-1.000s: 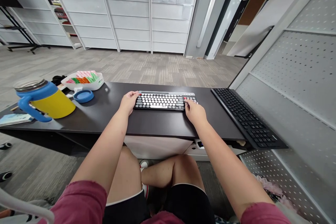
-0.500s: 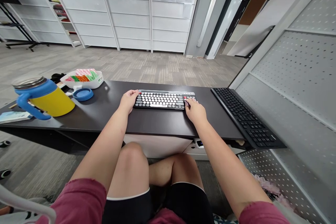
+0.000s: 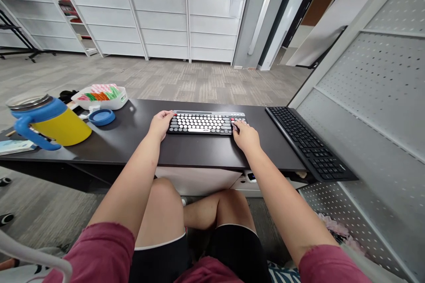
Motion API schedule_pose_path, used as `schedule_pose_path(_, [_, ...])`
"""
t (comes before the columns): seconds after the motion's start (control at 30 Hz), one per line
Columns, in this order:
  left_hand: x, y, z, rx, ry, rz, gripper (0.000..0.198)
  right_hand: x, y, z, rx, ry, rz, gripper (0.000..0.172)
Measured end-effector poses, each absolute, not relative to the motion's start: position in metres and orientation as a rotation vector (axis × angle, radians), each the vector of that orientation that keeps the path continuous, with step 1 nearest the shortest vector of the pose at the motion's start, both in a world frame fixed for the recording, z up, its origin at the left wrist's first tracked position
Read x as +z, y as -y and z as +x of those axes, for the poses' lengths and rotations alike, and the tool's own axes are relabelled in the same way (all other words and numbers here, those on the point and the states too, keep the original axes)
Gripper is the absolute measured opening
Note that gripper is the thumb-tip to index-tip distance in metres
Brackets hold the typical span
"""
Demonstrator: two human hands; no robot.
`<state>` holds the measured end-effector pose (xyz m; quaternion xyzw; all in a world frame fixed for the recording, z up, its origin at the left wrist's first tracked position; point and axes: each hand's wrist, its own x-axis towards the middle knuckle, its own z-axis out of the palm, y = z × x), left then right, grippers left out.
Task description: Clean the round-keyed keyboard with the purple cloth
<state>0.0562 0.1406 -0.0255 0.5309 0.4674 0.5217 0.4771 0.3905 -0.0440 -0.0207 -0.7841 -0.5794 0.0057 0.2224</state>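
Note:
A compact keyboard [image 3: 202, 123] with round white and grey keys and a few red ones lies flat on the dark desk. At its left end is my left hand [image 3: 160, 124], thumb and fingers closed on the upper left corner. My right hand [image 3: 246, 136] rests over the keyboard's right end, by the number keys. Its fingers are curled together, their tips on or just above the keys. Something small and dark shows at these fingertips, too small to name. The palm side of the right hand is hidden.
To the left stand a yellow and blue mug [image 3: 63, 121], a blue lid [image 3: 102, 117] and a white basket [image 3: 116, 101] of colourful items. A black keyboard [image 3: 305, 143] lies along the desk's right side, beside a perforated panel [image 3: 368, 84]. My legs are under the front edge.
The whole view has shifted slightly, so the scene sits a little higher and further left. Both hands keep their places at the keyboard's ends.

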Motion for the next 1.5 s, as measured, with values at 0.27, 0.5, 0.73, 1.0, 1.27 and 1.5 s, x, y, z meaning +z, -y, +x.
schedule_pose_path(0.27, [-0.0272,-0.1433,0.0567,1.293,-1.145,1.299,0.035,-0.0172,0.0448,0.3889,0.036,1.589,-2.170,0.047])
schedule_pose_path(0.5, [-0.0276,-0.1431,0.0567,1.290,-1.141,1.290,0.032,-0.0173,0.0455,0.3884,0.040,1.593,-2.173,0.047])
schedule_pose_path(0.73, [-0.0261,-0.1400,0.0561,1.291,-1.150,1.315,0.034,-0.0192,0.0454,0.3891,0.017,1.584,-2.153,0.046])
schedule_pose_path(1.0, [-0.0230,-0.1366,0.0570,1.279,-1.160,1.308,0.032,-0.0195,0.0460,0.3892,0.010,1.594,-2.164,0.045])
schedule_pose_path(1.27, [-0.0220,-0.1347,0.0576,1.276,-1.148,1.280,0.027,-0.0210,0.0454,0.3901,-0.004,1.608,-2.157,0.045])
schedule_pose_path(1.5, [-0.0231,-0.1367,0.0571,1.274,-1.159,1.290,0.032,-0.0192,0.0458,0.3900,0.017,1.591,-2.151,0.046])
